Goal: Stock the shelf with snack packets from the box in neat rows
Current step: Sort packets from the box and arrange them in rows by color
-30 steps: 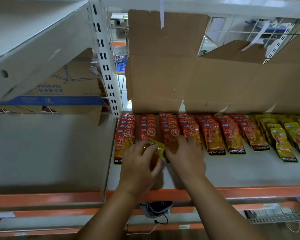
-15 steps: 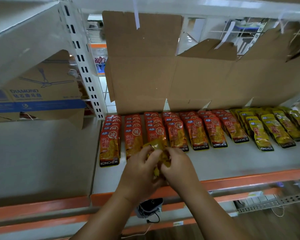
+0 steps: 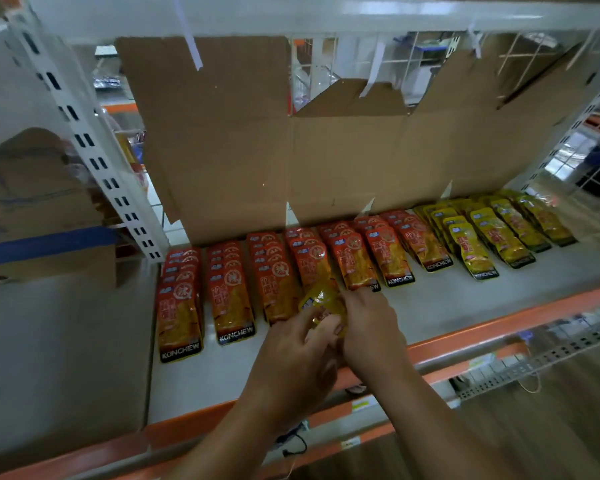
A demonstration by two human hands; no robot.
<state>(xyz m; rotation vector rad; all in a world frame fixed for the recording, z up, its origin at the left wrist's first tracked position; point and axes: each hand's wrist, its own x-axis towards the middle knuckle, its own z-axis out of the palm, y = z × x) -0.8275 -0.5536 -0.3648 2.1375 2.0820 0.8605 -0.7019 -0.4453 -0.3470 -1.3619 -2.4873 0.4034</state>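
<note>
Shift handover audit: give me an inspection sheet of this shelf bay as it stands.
Surface: white shelf with an orange front rail.
Job's things: red packets in overlapping rows, left to middle; yellow packets in rows at right; loose yellow packet held in front of the red rows.
Clutter: flattened cardboard propped along the back.
Hands: left hand and right hand both pinch the loose yellow packet.
Cables: black cable below the shelf edge.
Surroundings: slotted upright, wire mesh behind, blue-striped carton at left.
</note>
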